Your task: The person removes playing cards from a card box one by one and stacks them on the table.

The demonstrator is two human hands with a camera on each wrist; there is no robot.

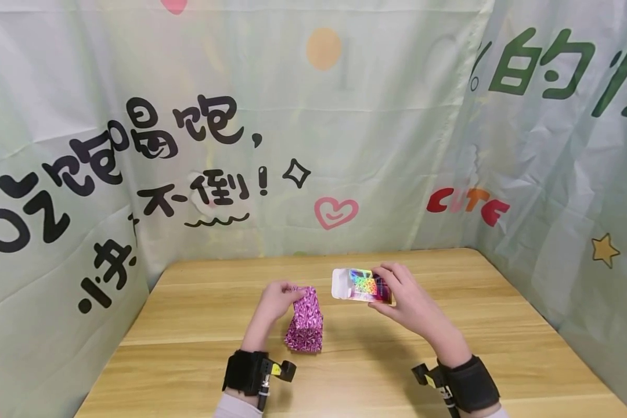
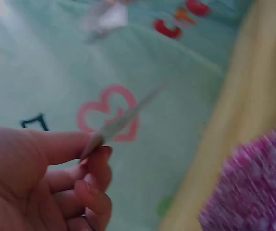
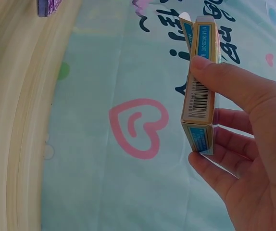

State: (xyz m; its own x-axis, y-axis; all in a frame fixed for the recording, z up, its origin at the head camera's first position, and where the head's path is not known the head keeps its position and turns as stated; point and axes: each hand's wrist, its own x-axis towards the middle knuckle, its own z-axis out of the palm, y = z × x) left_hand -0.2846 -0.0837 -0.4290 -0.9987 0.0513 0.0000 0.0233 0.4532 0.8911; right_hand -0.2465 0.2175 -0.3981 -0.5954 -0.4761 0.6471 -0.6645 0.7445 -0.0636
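Note:
My left hand pinches a thin card by its edge between thumb and fingers. Its purple patterned face shows in the head view; the left wrist view catches the card nearly edge-on. Just below it on the table is a stack of cards with the same purple pattern, partly covered by the held card. My right hand grips a small shiny card box above the table, its white end flap open toward the left. A barcode and blue panels mark the narrow side of the box.
The wooden table ends at a pale printed cloth with dark lettering and a pink heart, hanging behind it and along both sides. A black strap with a small camera sits on each wrist.

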